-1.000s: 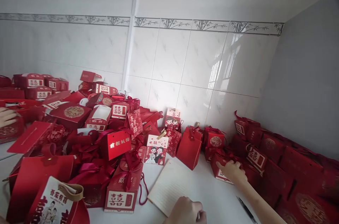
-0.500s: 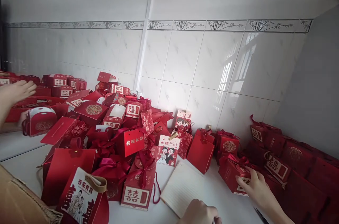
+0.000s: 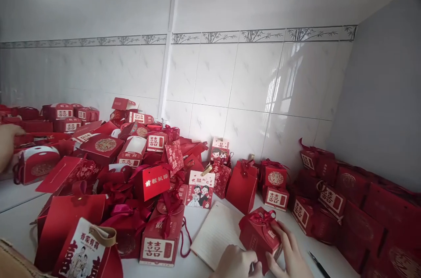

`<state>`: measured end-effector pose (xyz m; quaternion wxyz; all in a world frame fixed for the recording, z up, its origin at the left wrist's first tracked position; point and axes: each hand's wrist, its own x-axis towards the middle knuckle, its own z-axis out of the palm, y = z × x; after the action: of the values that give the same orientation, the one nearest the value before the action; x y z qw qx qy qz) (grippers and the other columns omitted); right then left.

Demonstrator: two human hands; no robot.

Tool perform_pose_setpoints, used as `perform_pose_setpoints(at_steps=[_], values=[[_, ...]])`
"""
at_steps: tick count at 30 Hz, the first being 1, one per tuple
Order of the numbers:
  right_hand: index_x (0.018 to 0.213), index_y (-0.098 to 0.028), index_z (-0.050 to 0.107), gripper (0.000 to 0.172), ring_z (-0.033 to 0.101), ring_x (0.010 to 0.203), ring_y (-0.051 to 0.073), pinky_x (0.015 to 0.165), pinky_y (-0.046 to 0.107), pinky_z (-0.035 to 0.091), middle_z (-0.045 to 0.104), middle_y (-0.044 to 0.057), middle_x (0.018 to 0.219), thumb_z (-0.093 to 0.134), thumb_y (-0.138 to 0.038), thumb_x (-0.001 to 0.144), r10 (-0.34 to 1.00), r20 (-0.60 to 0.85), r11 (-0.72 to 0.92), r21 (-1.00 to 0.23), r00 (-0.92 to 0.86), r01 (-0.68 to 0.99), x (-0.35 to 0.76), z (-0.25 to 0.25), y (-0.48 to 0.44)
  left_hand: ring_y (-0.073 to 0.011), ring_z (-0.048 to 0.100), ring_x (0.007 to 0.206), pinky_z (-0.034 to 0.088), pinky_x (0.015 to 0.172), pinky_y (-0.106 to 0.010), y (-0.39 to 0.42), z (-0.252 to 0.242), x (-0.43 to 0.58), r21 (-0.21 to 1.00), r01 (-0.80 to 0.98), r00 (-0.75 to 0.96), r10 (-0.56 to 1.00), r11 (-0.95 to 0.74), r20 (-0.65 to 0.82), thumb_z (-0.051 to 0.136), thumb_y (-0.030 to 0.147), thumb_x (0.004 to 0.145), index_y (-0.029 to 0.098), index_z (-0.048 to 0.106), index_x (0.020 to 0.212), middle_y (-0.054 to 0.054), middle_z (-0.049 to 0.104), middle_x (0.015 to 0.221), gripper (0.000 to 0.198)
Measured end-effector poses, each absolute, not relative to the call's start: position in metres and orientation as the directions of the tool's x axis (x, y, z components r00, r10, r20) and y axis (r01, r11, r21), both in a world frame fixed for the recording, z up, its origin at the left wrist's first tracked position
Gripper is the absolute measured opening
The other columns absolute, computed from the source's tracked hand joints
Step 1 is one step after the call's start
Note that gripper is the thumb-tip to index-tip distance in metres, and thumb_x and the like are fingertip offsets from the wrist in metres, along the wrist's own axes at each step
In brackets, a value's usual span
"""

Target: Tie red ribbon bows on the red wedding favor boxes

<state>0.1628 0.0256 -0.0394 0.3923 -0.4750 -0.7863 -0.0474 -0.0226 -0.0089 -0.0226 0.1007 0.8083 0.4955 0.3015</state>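
My right hand (image 3: 291, 254) grips a small red gift box (image 3: 258, 234) tied with a ribbon bow, low in the view. The box sits on the corner of an open lined notebook (image 3: 215, 232) that lies flat on the white table (image 3: 19, 221). My left hand (image 3: 235, 262) is curled into a fist on the notebook's near edge, right beside the box. What the fist holds, if anything, is hidden.
Several red gift boxes and bags are heaped across the left and middle (image 3: 151, 181) and stacked along the right wall (image 3: 332, 201). Another person's hand (image 3: 6, 148) reaches in at the left edge. A dark pen (image 3: 318, 264) lies at my right. A cardboard corner (image 3: 13, 262) shows bottom left.
My right hand has pulled the small ribboned box from the right-hand stack toward me and onto the notebook. The other person's hand at the left has dropped lower. My left fist stays put.
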Motion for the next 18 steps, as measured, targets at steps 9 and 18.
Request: perform_pose_setpoints(at_steps=[9, 18], values=[[0.127, -0.022, 0.033, 0.053, 0.029, 0.133, 0.031, 0.103, 0.045, 0.037, 0.023, 0.014, 0.141, 0.051, -0.037, 0.079, 0.804, 0.516, 0.559, -0.488, -0.295, 0.67, 0.168, -0.013, -0.003, -0.0094, 0.041, 0.037, 0.031, 0.04, -0.019, -0.006, -0.01, -0.039, 0.85, 0.316, -0.012, 0.894, -0.421, 0.447, 0.046, 0.037, 0.078, 0.02, 0.044, 0.052, 0.004, 0.043, 0.04, 0.032], [0.123, -0.018, 0.037, 0.075, 0.026, 0.133, 0.03, 0.098, 0.039, 0.04, 0.02, 0.016, 0.139, 0.051, -0.009, 0.049, 0.69, 0.473, 0.723, -0.483, -0.548, 0.494, 0.17, 0.02, -0.023, -0.0193, 0.062, 0.071, 0.051, 0.059, -0.027, 0.014, 0.019, -0.031, 0.919, 0.124, -0.286, 0.874, -0.373, 0.393, 0.044, 0.044, 0.079, 0.018, 0.055, 0.075, -0.004, 0.061, 0.072, 0.028]])
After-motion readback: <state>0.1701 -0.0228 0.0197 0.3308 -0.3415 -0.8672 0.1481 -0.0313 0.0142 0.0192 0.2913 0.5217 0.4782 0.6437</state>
